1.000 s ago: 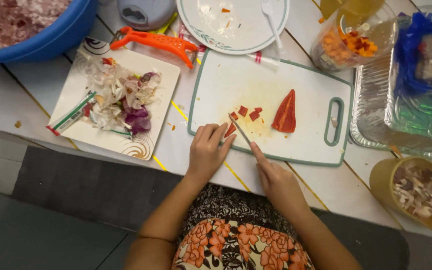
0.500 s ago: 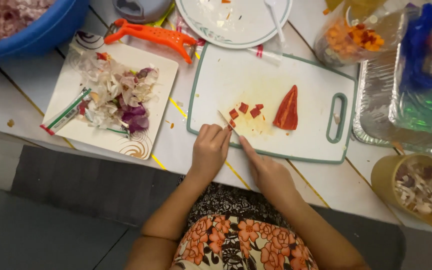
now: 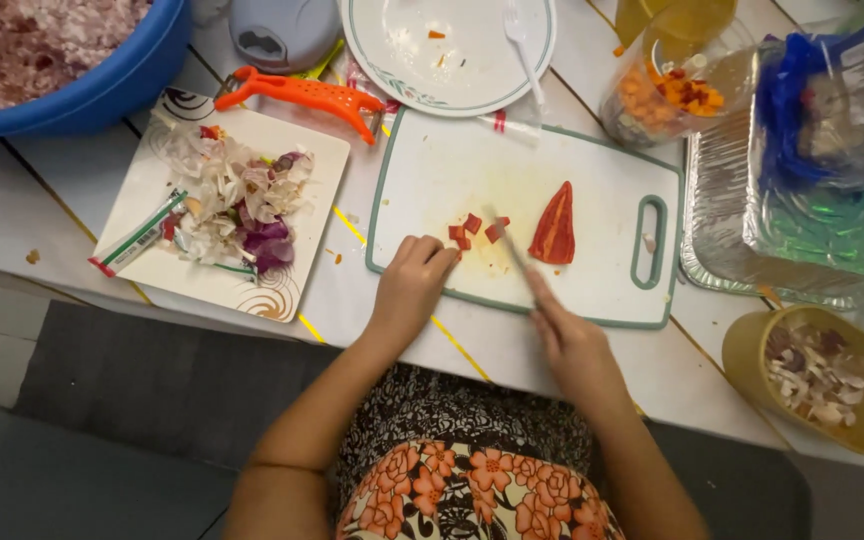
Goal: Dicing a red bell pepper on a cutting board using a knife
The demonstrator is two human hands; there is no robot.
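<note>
Red pepper (image 3: 555, 226), white green-rimmed cutting board (image 3: 592, 170).

Seen from above: left hand (image 3: 410, 285) resting fingertips by small red pepper cubes (image 3: 466, 232) on white green-rimmed plastic cutting board (image 3: 592, 160); right hand (image 3: 574, 340) gripping slim knife (image 3: 508, 245), blade beside pointed red pepper wedge (image 3: 555, 225). Nearby, square white plate of vegetable peelings (image 3: 297, 150), orange peeler (image 3: 302, 94).

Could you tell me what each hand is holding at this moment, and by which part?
The right hand holds a knife by its handle. The left hand grips nothing; its fingers rest by the red pieces.
</note>
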